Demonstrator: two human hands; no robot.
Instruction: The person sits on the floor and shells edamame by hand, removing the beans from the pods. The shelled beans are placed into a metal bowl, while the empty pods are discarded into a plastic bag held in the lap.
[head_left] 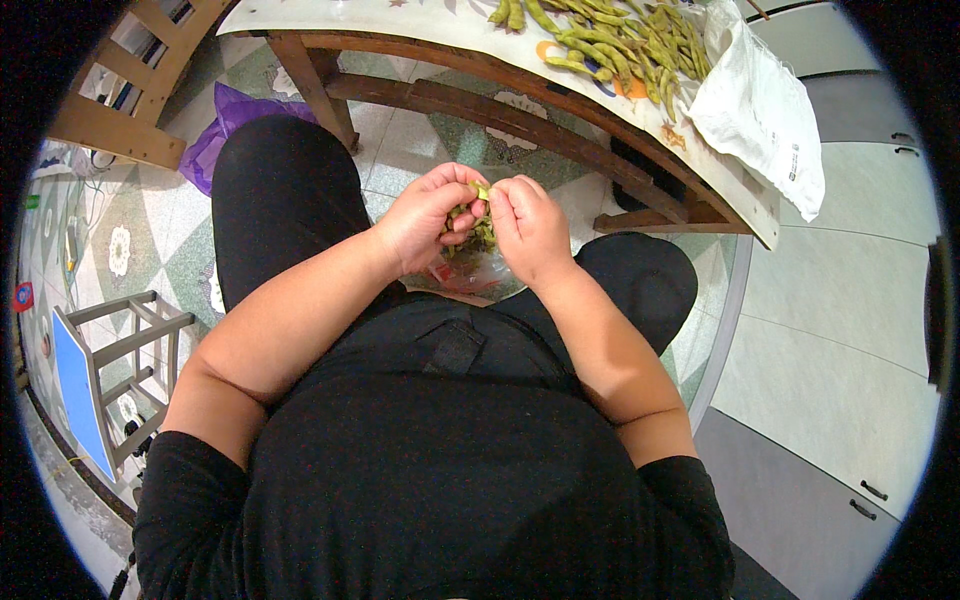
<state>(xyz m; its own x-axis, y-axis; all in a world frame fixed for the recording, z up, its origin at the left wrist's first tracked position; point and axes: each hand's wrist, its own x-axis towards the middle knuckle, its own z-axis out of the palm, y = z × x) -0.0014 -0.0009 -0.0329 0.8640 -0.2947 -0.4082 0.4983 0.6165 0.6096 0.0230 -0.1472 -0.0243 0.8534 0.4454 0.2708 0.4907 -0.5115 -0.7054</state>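
A green bean pod (482, 191) is pinched between the fingertips of both hands, above my lap. My left hand (428, 215) is closed round one end of it, its fingers curled. My right hand (533, 228) grips the other end between thumb and forefinger. Directly beneath my hands lie green pods or empty shells (482, 238), partly covered by my fingers. They seem to be in a clear plastic bag or container (470, 275) with red marks; which of the two I cannot tell. More bean pods (610, 45) lie heaped on the table ahead.
The wooden table (400, 28) with a pale cover stands in front of my knees. A white woven sack (765, 115) hangs over its right end. At left are a purple bag (235, 120) and a tipped blue-topped stool (85, 390). Cabinets (830, 290) line the right side.
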